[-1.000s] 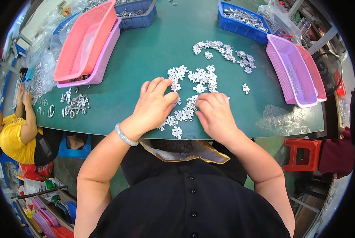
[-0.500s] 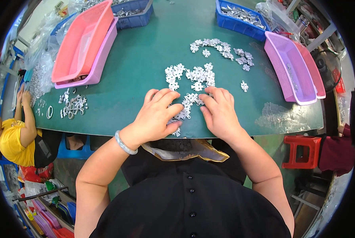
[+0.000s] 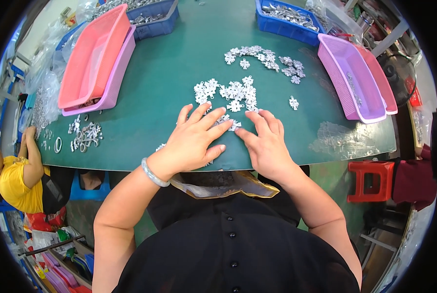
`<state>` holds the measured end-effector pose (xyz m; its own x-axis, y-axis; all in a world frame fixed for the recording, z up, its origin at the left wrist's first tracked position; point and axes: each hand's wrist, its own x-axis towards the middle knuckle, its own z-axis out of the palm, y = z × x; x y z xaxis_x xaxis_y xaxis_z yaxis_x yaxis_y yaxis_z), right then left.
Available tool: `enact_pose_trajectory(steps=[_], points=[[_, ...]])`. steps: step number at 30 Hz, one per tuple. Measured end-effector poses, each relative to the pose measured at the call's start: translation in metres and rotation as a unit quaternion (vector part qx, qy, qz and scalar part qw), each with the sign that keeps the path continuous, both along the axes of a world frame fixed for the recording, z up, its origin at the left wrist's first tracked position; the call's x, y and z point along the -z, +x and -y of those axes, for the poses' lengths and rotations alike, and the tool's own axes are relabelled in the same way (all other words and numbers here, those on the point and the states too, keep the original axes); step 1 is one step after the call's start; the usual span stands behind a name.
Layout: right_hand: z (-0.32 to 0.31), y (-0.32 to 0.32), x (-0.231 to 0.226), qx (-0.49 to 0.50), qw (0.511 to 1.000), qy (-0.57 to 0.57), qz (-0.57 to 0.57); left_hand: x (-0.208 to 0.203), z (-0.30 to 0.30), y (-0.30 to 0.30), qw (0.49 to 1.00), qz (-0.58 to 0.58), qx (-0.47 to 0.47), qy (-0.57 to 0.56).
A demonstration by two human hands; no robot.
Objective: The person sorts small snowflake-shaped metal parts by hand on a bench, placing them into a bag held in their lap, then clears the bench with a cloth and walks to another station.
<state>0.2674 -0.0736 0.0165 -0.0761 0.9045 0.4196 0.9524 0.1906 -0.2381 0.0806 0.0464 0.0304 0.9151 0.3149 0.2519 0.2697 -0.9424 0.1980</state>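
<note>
Silver cross-shaped metal pendants lie in groups on the green table (image 3: 164, 73). My left hand (image 3: 191, 139), with a pale bangle on its wrist, rests over a small pile of pendants (image 3: 222, 120), fingers spread; part of that pile is hidden beneath it. A bit of silver shows at its outer side. My right hand (image 3: 267, 146) is open on the pile's right, its thumb and index fingertips by the edge pieces. Just beyond my fingers lie a left cluster of pendants (image 3: 205, 90) and a right cluster of pendants (image 3: 239, 92).
Farther off are an arc of pendants (image 3: 263, 54) and a lone pendant (image 3: 294, 102). Pink baskets (image 3: 112, 83) and loose rings (image 3: 87, 136) lie left, a purple basket (image 3: 353, 80) right, blue bins (image 3: 287, 24) behind. An open bag (image 3: 223, 185) hangs below the table edge; a person in yellow (image 3: 20, 176) works left.
My left hand has spread its fingers and shifted slightly over the near pile, covering more of it. My right fingers now lie lower beside the pile. The whole view has shifted slightly.
</note>
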Motion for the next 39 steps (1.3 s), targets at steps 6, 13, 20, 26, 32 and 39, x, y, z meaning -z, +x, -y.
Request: enact_pose_trajectory(steps=[6,13,20,26,32,39], points=[[0.005,0.032,0.004,0.09,0.994,0.033,-0.057,0.004,-0.005,-0.003,0.999,0.033,-0.02,-0.006],[0.009,0.027,0.003,0.094,0.995,0.015,-0.043,0.009,-0.004,-0.011,0.996,0.078,-0.036,-0.016],[-0.009,0.0,0.001,-0.01,1.0,-0.001,0.001,0.008,-0.006,-0.011,0.996,0.082,-0.044,-0.008],[-0.009,0.006,-0.004,0.029,0.999,0.028,-0.023,0.006,-0.006,-0.016,0.997,0.06,-0.046,-0.028],[0.008,0.046,0.007,0.14,0.988,0.046,-0.04,0.0,0.005,-0.016,1.0,-0.016,-0.004,-0.025],[0.012,0.048,0.011,0.147,0.987,0.043,-0.054,0.003,0.006,-0.015,1.0,-0.006,-0.014,-0.018]])
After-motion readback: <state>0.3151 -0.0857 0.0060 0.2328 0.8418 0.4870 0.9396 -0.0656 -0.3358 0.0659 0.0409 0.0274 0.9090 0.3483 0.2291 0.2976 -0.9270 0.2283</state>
